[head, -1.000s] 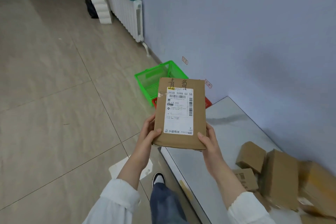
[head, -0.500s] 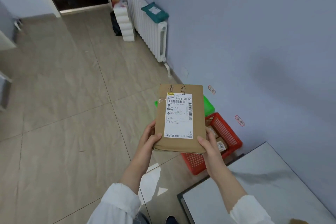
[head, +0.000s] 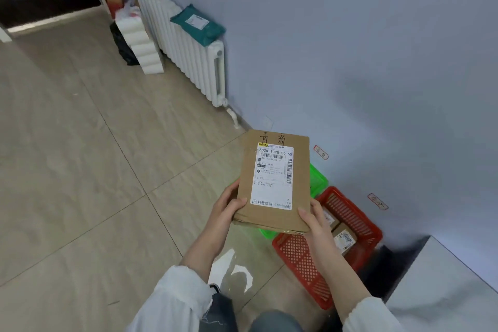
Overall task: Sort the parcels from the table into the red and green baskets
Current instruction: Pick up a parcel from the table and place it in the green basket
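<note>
A flat brown cardboard parcel (head: 272,180) with a white shipping label and black handwriting is held up in front of me. My left hand (head: 225,206) grips its lower left corner and my right hand (head: 314,219) grips its lower right corner. Below and behind the parcel the green basket (head: 318,180) stands on the floor by the wall, mostly hidden by the parcel. The red basket (head: 299,259) stands next to it, nearer to me, with two small cardboard parcels (head: 343,240) inside. The grey table (head: 442,291) corner shows at the lower right.
A white radiator (head: 186,46) runs along the wall with a teal mailer bag (head: 198,23) on top. White foam blocks (head: 141,44) and bags stand beside it. Two small paper tags (head: 321,152) are stuck on the wall above the baskets. Tiled floor spreads to the left.
My view has swung left and away from the table, so its parcels have left the frame. The red basket and its contents have come into view beneath the parcel, which both hands still hold.
</note>
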Demonstrator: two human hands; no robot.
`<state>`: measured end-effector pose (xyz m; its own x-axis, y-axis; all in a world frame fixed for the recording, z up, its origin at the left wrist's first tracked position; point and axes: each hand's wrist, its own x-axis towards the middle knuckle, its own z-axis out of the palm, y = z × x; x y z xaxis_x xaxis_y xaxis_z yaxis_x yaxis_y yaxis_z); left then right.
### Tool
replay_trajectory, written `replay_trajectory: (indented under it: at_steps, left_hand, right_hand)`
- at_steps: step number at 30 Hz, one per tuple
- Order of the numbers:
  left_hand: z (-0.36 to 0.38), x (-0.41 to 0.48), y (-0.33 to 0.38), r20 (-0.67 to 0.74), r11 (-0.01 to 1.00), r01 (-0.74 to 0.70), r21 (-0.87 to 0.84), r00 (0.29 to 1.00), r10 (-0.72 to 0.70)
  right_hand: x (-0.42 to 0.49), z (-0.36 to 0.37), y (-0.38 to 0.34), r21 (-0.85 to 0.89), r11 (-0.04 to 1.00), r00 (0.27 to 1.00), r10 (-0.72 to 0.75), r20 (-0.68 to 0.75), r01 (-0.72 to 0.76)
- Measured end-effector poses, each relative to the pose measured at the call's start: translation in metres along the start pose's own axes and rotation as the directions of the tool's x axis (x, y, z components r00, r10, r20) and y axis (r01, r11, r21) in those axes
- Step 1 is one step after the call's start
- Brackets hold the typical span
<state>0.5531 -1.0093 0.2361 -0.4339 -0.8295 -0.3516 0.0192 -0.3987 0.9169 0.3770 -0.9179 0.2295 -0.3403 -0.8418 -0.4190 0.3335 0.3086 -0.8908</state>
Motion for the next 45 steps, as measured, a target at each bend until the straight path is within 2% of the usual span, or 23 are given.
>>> replay_trajectory:
  at_steps: [6, 12, 18, 22, 29, 35, 42, 45]
  left_hand:
    - [-0.014, 0.093, 0.018, 0.113, 0.990, 0.108, 0.092, 0.987, -0.119]
    - [0.006, 0.197, 0.004, 0.214, 0.944, 0.218, 0.247, 0.938, -0.273]
    - [0.024, 0.305, -0.051, 0.194, 0.848, 0.323, 0.420, 0.881, -0.432]
    - [0.037, 0.368, -0.106, 0.205, 0.789, 0.329, 0.519, 0.848, -0.489]
    - [0.031, 0.494, -0.290, 0.141, 0.735, 0.278, 0.619, 0.881, -0.452]
    - [0.013, 0.579, -0.433, 0.101, 0.774, 0.244, 0.584, 0.924, -0.368]
    - [-0.007, 0.626, -0.518, 0.044, 0.779, 0.125, 0.615, 0.980, -0.192]
    - [-0.017, 0.628, -0.531, 0.063, 0.711, 0.052, 0.701, 0.989, -0.134]
  right_hand:
    - [0.064, 0.017, -0.005, 0.054, 0.998, 0.985, 0.047, -0.169, -0.039]
    - [0.138, -0.006, 0.012, 0.121, 0.986, 0.941, 0.150, -0.305, -0.117]
    - [0.225, -0.038, 0.043, 0.211, 0.952, 0.883, 0.287, -0.372, -0.220]
    - [0.277, -0.067, 0.092, 0.274, 0.924, 0.834, 0.364, -0.414, -0.268]
    - [0.421, -0.113, 0.278, 0.395, 0.882, 0.758, 0.437, -0.484, -0.256]
    - [0.531, -0.143, 0.404, 0.447, 0.872, 0.773, 0.421, -0.474, -0.200]
    - [0.591, -0.144, 0.490, 0.366, 0.915, 0.797, 0.347, -0.495, -0.171]
    - [0.593, -0.134, 0.503, 0.306, 0.939, 0.801, 0.302, -0.517, -0.157]
